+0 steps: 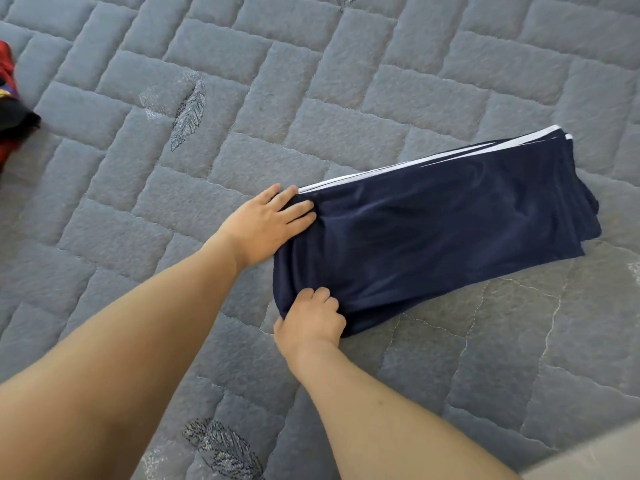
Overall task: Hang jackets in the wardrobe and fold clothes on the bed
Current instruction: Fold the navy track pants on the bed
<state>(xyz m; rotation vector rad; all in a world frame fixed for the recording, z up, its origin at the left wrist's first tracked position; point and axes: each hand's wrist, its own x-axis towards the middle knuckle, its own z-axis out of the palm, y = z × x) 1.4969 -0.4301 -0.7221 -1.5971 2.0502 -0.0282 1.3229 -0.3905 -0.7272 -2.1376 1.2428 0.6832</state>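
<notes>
Both bare forearms enter from the lower left, nearest the lens, reaching up and right across the grey-blue quilted bed cover [194, 46] with brick-pattern stitching and pale leaf prints. Right hand [310, 318]: fingers curled, grip closed on the near left corner of the folded navy satin garment with white side stripes [443, 223]. Left hand [268, 225]: fingers straight, lying flat and pressing on the far left corner, fingertips just below the white stripe edge. Garment lies on the bed right of centre, a long folded band running from the hands up and right; left short edge rounded and bunched under the hands, right end shows several stacked layers slightly offset. Open quilt on all sides of it, widest to the left and above. Red-and-black fabric bundle [14, 109] at the left frame edge, well apart. Pale beige surface [595, 459] cuts the lower right corner.
</notes>
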